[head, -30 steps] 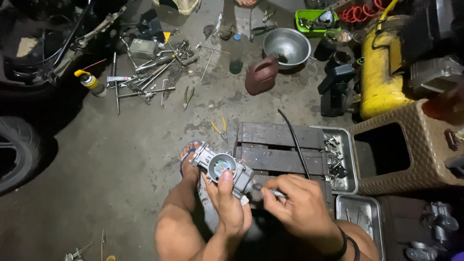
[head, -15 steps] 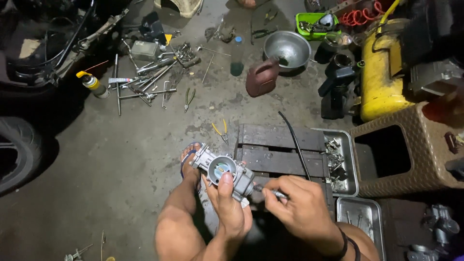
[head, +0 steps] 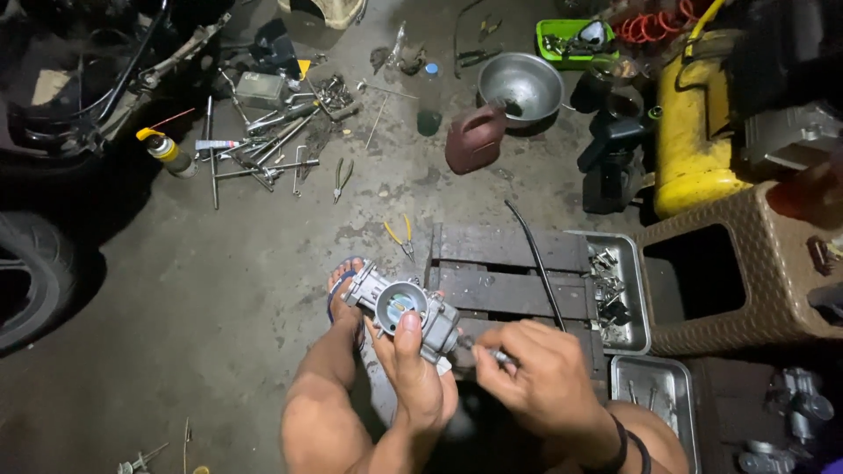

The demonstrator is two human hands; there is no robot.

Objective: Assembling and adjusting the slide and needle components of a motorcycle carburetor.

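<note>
I am gripping a grey metal carburettor [head: 406,309] in my left hand [head: 420,379], fingers curled around its underside and my thumb lying straight up along its near face, just under the round open bore, so the hand is clamped firmly on the body. The carburettor is sitting low in the middle of the scene, above my bare knee and just right of my foot in a blue sandal [head: 341,288]. Its long axis is running from far left to near right, with the round bore facing up toward me and the narrower end pointing toward the sandal. My right hand [head: 536,377] is closing in a pinch on a thin metal tool [head: 492,355], probably a small screwdriver, whose tip is meeting the near-right end of the carburettor; the fingers are drawn tight together around the shaft. Just beyond my hands a dark wooden pallet [head: 509,263] is lying on the concrete floor [head: 193,298], with a black hose [head: 531,254] across it and a metal tray [head: 634,290] of small parts at its right edge. Yellow-handled pliers [head: 400,235] are lying just left of the pallet, and farther off a red jug [head: 474,140] is standing beside a steel bowl [head: 520,85].
</note>
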